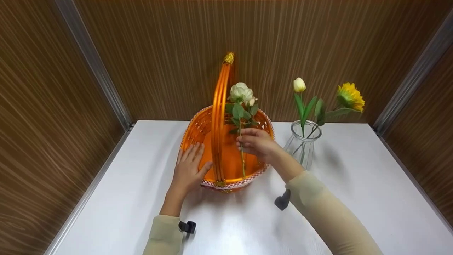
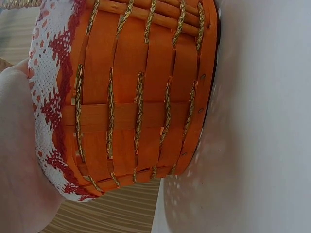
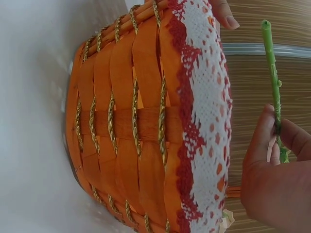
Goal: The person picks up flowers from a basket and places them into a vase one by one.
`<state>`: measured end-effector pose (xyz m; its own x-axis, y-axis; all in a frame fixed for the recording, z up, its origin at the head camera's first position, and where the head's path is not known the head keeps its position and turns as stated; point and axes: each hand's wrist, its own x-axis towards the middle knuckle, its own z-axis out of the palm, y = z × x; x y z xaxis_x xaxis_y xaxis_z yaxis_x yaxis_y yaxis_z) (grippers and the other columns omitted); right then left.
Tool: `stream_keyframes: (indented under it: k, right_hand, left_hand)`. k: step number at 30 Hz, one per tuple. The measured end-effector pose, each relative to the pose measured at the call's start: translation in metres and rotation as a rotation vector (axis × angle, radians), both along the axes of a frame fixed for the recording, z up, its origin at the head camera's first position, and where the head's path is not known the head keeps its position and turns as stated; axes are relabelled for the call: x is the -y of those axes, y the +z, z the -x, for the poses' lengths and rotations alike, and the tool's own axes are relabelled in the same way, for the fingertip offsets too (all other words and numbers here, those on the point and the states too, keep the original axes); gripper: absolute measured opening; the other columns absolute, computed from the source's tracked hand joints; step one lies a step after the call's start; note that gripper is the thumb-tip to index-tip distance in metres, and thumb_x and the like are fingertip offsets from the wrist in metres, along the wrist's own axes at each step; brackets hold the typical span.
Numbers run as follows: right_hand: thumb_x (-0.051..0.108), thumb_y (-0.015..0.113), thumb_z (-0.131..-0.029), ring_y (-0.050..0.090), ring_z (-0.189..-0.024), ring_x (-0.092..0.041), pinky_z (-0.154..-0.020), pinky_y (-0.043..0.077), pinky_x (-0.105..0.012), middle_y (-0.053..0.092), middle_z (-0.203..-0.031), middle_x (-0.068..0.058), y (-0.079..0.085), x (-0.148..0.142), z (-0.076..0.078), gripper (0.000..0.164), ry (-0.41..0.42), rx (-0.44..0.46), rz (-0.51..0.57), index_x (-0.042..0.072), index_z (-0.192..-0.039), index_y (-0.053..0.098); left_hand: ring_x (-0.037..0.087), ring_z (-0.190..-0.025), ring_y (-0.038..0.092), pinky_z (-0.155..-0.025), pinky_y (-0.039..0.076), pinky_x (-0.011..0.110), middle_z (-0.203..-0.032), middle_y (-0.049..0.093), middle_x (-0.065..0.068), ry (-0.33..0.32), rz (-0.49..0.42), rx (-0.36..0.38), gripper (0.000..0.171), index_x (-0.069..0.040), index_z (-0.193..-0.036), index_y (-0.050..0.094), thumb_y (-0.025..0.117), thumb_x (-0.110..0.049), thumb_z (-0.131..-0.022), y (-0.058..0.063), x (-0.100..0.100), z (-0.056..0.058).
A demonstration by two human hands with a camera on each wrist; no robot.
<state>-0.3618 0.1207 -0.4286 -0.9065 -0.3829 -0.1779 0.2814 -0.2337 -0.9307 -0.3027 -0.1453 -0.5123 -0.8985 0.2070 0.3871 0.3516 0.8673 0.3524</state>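
An orange woven basket (image 1: 230, 159) with a tall arched handle (image 1: 220, 124) stands mid-table. Its rim carries red and white lace trim (image 3: 209, 111). My left hand (image 1: 188, 168) rests on the basket's left rim, fingers extended over the inside. In the left wrist view only part of that hand (image 2: 26, 155) shows beside the lace. My right hand (image 1: 260, 143) pinches the green stem of a white rose (image 1: 241, 92) between thumb and fingers, above the basket's right side. The rose's bloom points toward the back wall. In the right wrist view the stem's cut end (image 3: 266, 29) sticks out past the fingers.
To the right of the basket stands a clear glass vase (image 1: 300, 148) holding a white tulip (image 1: 299, 85) and a yellow sunflower (image 1: 350, 97). The white table (image 1: 116, 198) is bounded by wood-grain panels (image 1: 159, 63) at the back and both sides.
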Motion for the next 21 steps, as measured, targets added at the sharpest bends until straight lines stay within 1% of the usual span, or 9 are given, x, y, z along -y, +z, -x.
stream_keyframes:
  k: [5, 11, 17, 21]
  right_hand:
    - [-0.002, 0.057, -0.098, 0.07, -0.083, -0.022, -0.082, 0.06, -0.034, 0.068, -0.097, -0.013, 0.003, -0.003, -0.002, 0.025, 0.009, -0.01, 0.032, -0.001, -0.123, 0.051]
    - [-0.004, 0.054, -0.098, 0.07, -0.081, -0.022, -0.081, 0.06, -0.035, 0.068, -0.093, -0.012, 0.009, -0.009, -0.005, 0.021, 0.007, -0.01, 0.064, -0.001, -0.119, 0.05]
    - [-0.004, 0.053, -0.098, 0.069, -0.084, -0.023, -0.088, 0.059, -0.038, 0.067, -0.097, -0.012, 0.016, -0.019, -0.007, 0.018, 0.0, -0.027, 0.043, 0.002, -0.115, 0.054]
    - [-0.003, 0.054, -0.098, 0.068, -0.085, -0.023, -0.092, 0.057, -0.042, 0.067, -0.098, -0.013, 0.018, -0.024, -0.008, 0.021, -0.004, -0.031, 0.033, 0.0, -0.119, 0.051]
  left_hand:
    - [0.031, -0.151, 0.026, -0.123, 0.004, 0.054, -0.161, 0.034, 0.011, -0.003, 0.001, -0.007, 0.073, -0.012, -0.156, 0.033, 0.042, -0.058, -0.1, -0.001, 0.0, 0.0]
    - [0.031, -0.151, 0.026, -0.123, 0.006, 0.056, -0.16, 0.035, 0.012, -0.012, 0.011, -0.011, 0.074, -0.01, -0.156, 0.034, 0.043, -0.057, -0.1, 0.0, -0.001, -0.001]
    - [0.033, -0.15, 0.027, -0.123, 0.005, 0.056, -0.16, 0.035, 0.012, -0.011, 0.018, -0.013, 0.074, -0.011, -0.156, 0.033, 0.043, -0.057, -0.1, 0.001, 0.0, 0.0]
    - [0.033, -0.149, 0.028, -0.123, 0.006, 0.056, -0.16, 0.035, 0.012, -0.012, 0.018, -0.022, 0.074, -0.01, -0.155, 0.035, 0.043, -0.057, -0.1, -0.001, 0.001, 0.0]
